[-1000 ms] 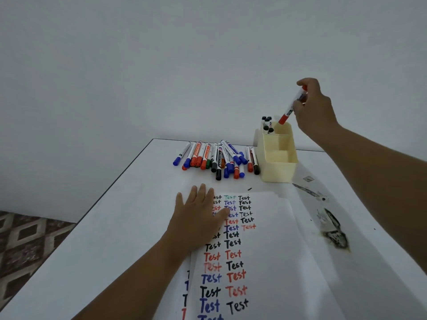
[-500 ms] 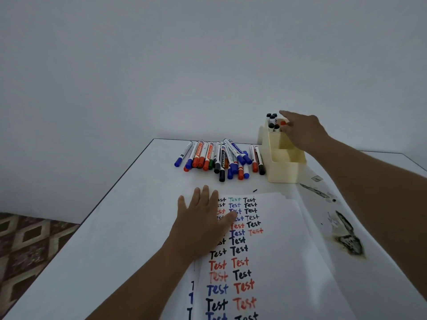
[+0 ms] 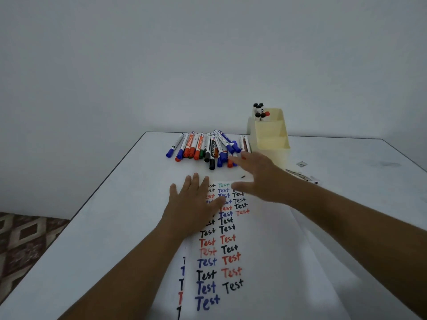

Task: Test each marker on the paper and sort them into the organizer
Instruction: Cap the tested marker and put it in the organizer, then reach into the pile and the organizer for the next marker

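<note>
Having dropped the red-capped marker (image 3: 267, 113) into the cream plastic organizer (image 3: 272, 137) at upper right, your empty right hand (image 3: 258, 179), fingers spread, now reaches toward the pile of loose markers (image 3: 208, 147) while your left hand (image 3: 191, 204) lies flat on the white paper (image 3: 265, 262).

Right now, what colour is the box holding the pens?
Pale cream-yellow organizer, clearest in the head view.

Bare tabletop (image 3: 111, 204) is lying open left of the paper (image 3: 265, 262), while the markers (image 3: 208, 147) are crowding the far edge, the organizer (image 3: 275, 144) is standing just right of them, and both hands, left (image 3: 194, 204) and right (image 3: 261, 179), are spreading over the paper's top.
</note>
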Available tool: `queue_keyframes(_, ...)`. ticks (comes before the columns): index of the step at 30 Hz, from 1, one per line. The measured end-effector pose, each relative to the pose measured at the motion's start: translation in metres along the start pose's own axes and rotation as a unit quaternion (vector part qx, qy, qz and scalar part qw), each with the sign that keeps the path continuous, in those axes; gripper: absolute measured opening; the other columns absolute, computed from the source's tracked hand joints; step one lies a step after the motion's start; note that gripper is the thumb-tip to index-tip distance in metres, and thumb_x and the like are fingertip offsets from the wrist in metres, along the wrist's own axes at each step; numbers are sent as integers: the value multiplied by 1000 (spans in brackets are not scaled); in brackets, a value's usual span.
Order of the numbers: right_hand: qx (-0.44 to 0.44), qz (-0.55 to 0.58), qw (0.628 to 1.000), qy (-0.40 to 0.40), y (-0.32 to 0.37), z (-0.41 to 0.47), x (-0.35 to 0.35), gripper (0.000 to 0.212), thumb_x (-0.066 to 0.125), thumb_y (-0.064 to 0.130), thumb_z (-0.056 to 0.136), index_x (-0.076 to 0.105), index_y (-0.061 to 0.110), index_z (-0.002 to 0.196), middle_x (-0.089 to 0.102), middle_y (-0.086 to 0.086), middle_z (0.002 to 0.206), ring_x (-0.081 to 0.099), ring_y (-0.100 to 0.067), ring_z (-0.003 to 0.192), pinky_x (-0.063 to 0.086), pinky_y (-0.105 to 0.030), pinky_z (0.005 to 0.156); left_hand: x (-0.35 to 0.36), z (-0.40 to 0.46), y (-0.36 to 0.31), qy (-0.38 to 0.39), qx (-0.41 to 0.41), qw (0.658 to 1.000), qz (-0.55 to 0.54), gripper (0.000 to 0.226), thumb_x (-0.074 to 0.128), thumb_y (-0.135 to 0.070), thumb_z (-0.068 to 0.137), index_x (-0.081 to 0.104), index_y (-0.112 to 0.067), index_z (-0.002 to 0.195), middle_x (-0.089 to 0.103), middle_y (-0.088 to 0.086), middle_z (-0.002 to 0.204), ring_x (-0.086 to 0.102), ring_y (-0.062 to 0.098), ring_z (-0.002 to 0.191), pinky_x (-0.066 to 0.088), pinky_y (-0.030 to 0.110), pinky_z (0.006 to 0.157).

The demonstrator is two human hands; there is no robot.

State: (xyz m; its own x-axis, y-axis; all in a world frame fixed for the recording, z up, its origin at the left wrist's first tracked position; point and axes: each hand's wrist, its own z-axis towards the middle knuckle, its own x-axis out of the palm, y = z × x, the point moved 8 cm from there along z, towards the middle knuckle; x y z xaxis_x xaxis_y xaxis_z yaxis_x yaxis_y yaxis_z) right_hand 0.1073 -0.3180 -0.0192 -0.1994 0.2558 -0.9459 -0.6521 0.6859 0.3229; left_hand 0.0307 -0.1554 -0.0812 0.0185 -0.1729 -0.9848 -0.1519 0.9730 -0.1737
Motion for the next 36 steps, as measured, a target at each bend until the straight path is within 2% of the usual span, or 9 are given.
queue_keyframes(3,46,-92,994,29,0,-29,26,86,23,89,83,-2,50,156,-10,7,169,-17,-22,154,-4,-62,121,0,1,1,-9,-7,1000,-4,88,15,-80,90,5,-28,159,-1,0,168,-5,18,154,0,57,122)
queue_keyframes(6,85,-114,989,40,-7,-44,40,101,3,100,66,-8,52,155,-18,8,167,-25,-22,152,-12,-68,116,0,3,2,-11,-13,1000,-8,84,18,-76,93,7,-27,159,0,-1,168,-4,18,154,1,57,122)
queue_keyframes(9,86,-108,988,68,-8,-52,56,104,2,103,63,-12,53,153,-20,7,167,-21,-23,153,-9,-71,115,-1,6,4,-11,-30,999,-19,80,24,-72,94,11,-27,158,4,0,168,2,17,154,4,55,123)
queue_keyframes(13,94,-113,987,69,-11,-49,59,103,2,103,64,-14,52,152,-17,7,167,-16,-24,154,-7,-71,116,-16,9,9,-32,-75,994,-79,73,32,-67,96,23,-27,157,18,-2,166,27,19,148,20,47,119)
queue_keyframes(19,96,-112,987,68,-12,-47,59,104,0,103,63,-16,52,152,-18,7,167,-16,-23,154,-7,-70,117,-50,24,45,-144,-94,972,-163,59,49,-59,95,45,-29,145,52,-3,144,52,20,127,45,42,104)
queue_keyframes(24,91,-116,987,65,-12,-46,60,104,-1,103,64,-18,51,152,-21,6,166,-16,-23,154,-7,-68,118,-68,51,85,-158,-103,978,-89,37,44,-54,91,58,-27,113,61,-5,108,58,21,100,52,45,85)
queue_keyframes(28,89,-113,988,62,-13,-42,60,105,-4,103,61,-19,52,151,-21,7,166,-16,-23,154,-6,-68,118,-76,70,101,-153,-103,982,-42,14,40,-32,90,48,-27,80,53,-7,83,55,23,82,51,41,72)
queue_keyframes(31,89,-108,988,59,-14,-38,60,105,-3,104,61,-18,52,152,-20,7,167,-16,-22,154,-7,-67,118,-81,82,105,-141,-105,984,-28,16,39,-25,89,52,-25,80,56,-7,83,57,24,82,52,40,72)
queue_keyframes(36,92,-112,988,53,-15,-37,61,105,-2,103,62,-17,52,152,-21,7,166,-16,-22,154,-8,-67,118,-83,93,111,-124,-121,985,-22,26,45,-25,85,68,-26,97,66,-6,91,62,22,85,56,38,76)
